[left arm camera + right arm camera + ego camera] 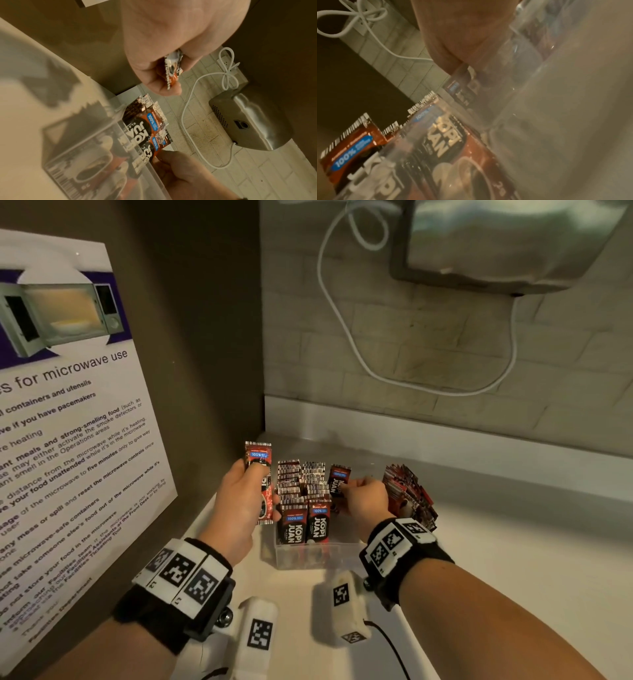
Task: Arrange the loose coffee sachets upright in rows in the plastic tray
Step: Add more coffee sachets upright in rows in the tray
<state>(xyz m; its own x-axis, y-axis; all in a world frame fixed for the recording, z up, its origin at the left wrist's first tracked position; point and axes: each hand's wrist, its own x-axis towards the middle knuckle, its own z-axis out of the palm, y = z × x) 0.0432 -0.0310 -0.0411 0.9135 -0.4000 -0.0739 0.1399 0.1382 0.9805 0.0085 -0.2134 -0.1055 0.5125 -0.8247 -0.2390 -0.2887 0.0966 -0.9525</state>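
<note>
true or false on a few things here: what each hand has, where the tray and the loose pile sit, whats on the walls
1. The left hand grips a sachet. True.
2. The tray holds no sachets. False: two rows stand upright in it.
3. The right hand pinches a sachet at the tray's right side. True.
4. The loose pile lies left of the tray. False: it lies to the right.
5. A microwave poster hangs on the left wall. True.
</note>
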